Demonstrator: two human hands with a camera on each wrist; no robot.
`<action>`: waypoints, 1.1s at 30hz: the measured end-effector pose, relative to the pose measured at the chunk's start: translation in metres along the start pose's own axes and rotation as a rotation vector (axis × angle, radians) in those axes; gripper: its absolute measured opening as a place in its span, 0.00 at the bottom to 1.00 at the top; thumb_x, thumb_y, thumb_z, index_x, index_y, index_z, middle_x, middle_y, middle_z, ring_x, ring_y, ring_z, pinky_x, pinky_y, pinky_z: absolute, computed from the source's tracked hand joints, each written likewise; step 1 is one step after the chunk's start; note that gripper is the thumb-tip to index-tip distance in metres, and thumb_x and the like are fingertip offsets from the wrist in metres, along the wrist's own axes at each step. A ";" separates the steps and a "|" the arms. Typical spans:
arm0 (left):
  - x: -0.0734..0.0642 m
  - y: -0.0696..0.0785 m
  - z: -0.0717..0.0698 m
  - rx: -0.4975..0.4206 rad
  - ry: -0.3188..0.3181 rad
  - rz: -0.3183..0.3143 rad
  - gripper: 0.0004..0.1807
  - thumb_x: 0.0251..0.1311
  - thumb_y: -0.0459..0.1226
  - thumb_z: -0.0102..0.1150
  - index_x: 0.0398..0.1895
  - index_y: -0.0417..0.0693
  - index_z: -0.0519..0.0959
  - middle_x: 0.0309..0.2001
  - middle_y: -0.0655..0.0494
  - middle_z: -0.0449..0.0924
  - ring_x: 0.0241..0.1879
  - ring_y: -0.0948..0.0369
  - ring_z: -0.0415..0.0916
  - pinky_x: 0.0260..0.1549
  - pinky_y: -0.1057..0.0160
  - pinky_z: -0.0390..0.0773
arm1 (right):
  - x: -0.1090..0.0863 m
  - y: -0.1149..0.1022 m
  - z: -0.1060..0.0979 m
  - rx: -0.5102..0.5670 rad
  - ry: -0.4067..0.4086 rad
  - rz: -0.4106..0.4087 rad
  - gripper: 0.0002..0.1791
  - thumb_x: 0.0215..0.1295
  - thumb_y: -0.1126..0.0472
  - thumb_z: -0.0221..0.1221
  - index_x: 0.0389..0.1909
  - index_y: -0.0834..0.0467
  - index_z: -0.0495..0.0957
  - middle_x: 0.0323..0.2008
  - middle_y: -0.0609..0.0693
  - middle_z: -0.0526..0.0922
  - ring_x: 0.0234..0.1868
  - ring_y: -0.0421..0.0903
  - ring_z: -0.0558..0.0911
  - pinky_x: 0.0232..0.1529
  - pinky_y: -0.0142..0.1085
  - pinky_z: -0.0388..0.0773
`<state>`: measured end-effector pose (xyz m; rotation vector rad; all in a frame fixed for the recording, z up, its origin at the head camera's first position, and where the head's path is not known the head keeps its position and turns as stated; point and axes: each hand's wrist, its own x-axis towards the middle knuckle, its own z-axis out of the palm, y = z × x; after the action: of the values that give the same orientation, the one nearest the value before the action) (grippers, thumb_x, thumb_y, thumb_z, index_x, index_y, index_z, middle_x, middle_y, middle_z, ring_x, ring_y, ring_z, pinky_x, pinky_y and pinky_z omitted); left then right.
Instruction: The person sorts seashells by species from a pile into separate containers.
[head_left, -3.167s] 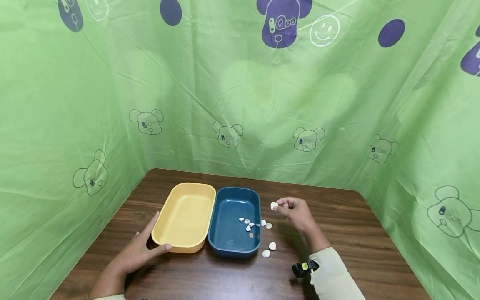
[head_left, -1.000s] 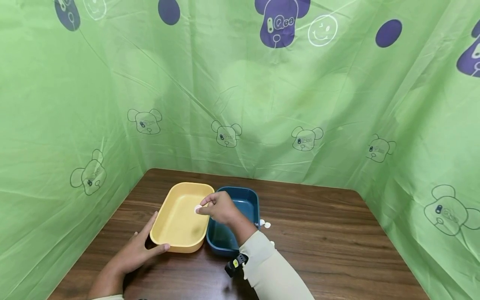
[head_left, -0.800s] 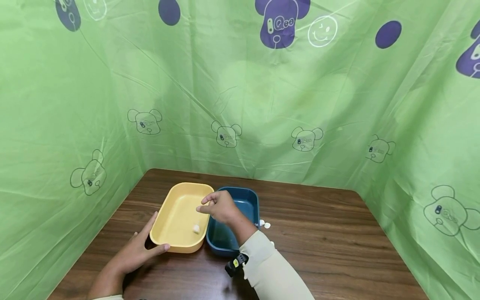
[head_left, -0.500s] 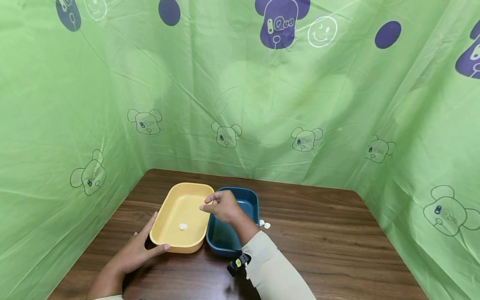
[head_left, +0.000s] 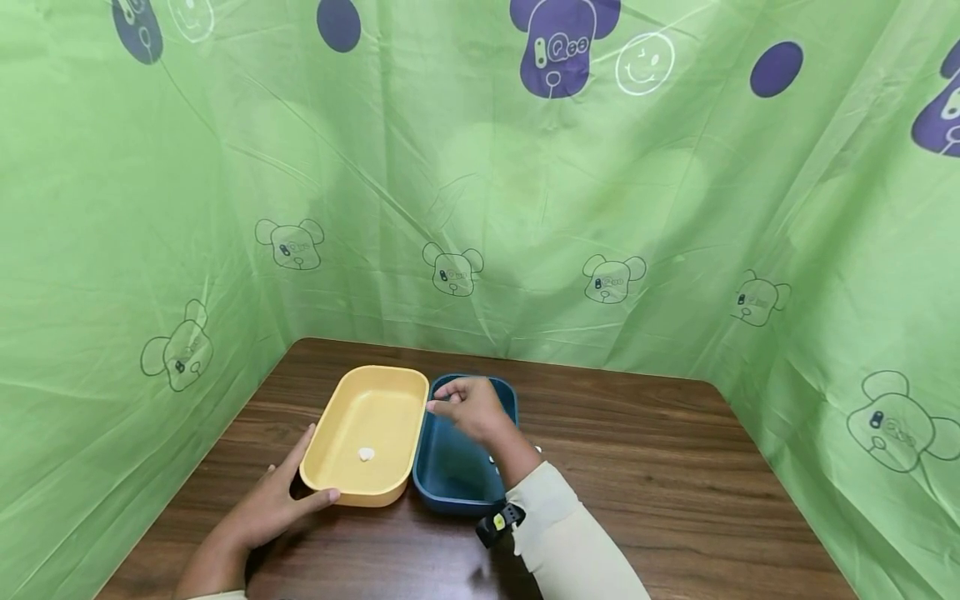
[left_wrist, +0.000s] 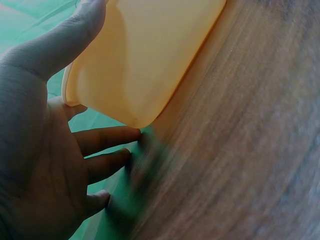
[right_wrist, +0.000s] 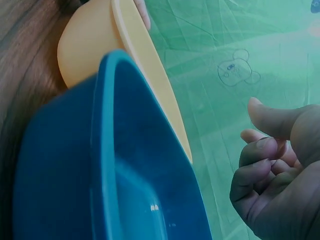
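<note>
A yellow tray stands on the wooden table at the left, with one white seashell on its floor. My left hand holds the tray's near left corner; in the left wrist view the thumb lies along one wall and the other fingers spread around the corner. Right beside it is a dark blue tray. My right hand hovers over that blue tray, its fingers loosely bent and nothing between them. Small seashells show in the blue tray past my forearm, which hides others.
Right of the blue tray, a bit of white shell on the table peeks out from behind my right wrist. A black band sits around that wrist. Green printed cloth hangs behind and on both sides of the table.
My right hand brought a seashell from the table's right side over the yellow tray and let it drop in. Now that hand has drawn back rightward over the blue tray. My left hand stays put.
</note>
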<state>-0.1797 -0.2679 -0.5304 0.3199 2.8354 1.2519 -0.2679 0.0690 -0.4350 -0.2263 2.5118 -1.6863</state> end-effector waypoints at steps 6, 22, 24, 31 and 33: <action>0.000 0.001 -0.001 0.012 0.000 -0.003 0.66 0.65 0.55 0.73 0.92 0.62 0.35 0.85 0.29 0.55 0.78 0.11 0.43 0.67 0.09 0.48 | -0.001 0.010 -0.018 0.010 0.013 -0.010 0.15 0.70 0.59 0.74 0.51 0.65 0.89 0.21 0.43 0.69 0.21 0.39 0.70 0.23 0.30 0.68; -0.001 0.000 0.000 -0.022 0.003 0.008 0.66 0.65 0.54 0.74 0.93 0.62 0.35 0.85 0.28 0.54 0.79 0.14 0.43 0.71 0.10 0.43 | -0.009 0.038 -0.070 0.061 0.074 0.011 0.16 0.70 0.60 0.74 0.55 0.63 0.89 0.23 0.44 0.71 0.22 0.40 0.70 0.24 0.30 0.69; 0.000 0.000 0.000 -0.019 0.001 0.007 0.66 0.65 0.54 0.74 0.93 0.62 0.35 0.85 0.29 0.54 0.79 0.14 0.43 0.71 0.10 0.44 | -0.010 0.042 -0.077 0.080 0.083 0.004 0.16 0.70 0.62 0.73 0.55 0.64 0.88 0.23 0.44 0.70 0.21 0.40 0.68 0.23 0.30 0.68; 0.000 -0.001 0.001 -0.018 -0.001 0.003 0.66 0.65 0.54 0.74 0.93 0.62 0.35 0.85 0.29 0.54 0.79 0.13 0.43 0.69 0.10 0.45 | -0.017 0.059 -0.099 0.072 0.112 0.014 0.20 0.71 0.64 0.73 0.59 0.69 0.85 0.24 0.45 0.72 0.22 0.41 0.69 0.24 0.32 0.69; 0.000 -0.001 0.000 -0.018 0.000 0.005 0.66 0.65 0.54 0.74 0.93 0.62 0.35 0.85 0.29 0.54 0.79 0.13 0.43 0.70 0.10 0.44 | -0.018 0.064 -0.106 0.058 0.120 0.025 0.20 0.71 0.63 0.73 0.59 0.69 0.85 0.24 0.45 0.73 0.22 0.41 0.70 0.24 0.31 0.71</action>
<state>-0.1803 -0.2684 -0.5315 0.3269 2.8230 1.2779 -0.2720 0.1926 -0.4545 -0.0913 2.5328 -1.8114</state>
